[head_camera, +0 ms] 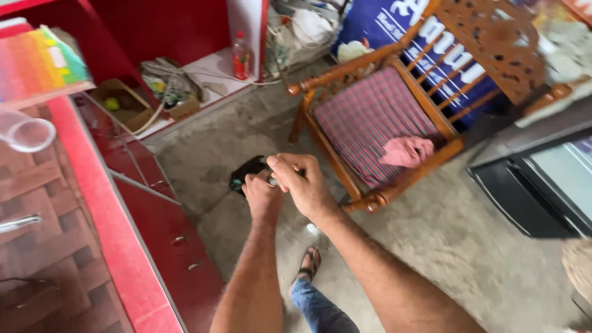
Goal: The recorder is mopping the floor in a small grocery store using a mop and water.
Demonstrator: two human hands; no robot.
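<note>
Both my hands meet in the middle of the head view, held out over a concrete floor. My left hand [260,194] is closed around a small object whose pale tip shows between the two hands. My right hand [303,182] curls over the top of that same object, fingers bent. What the object is I cannot tell. Just beyond my left hand, a dark bundle with a green patch [246,171] lies on the floor.
A red counter edge [105,222] with a brown woven top runs down the left, with a clear glass [26,132] on it. A wooden chair [394,117] with a checked cushion and a pink cloth [407,150] stands ahead. My sandalled foot [309,262] shows below.
</note>
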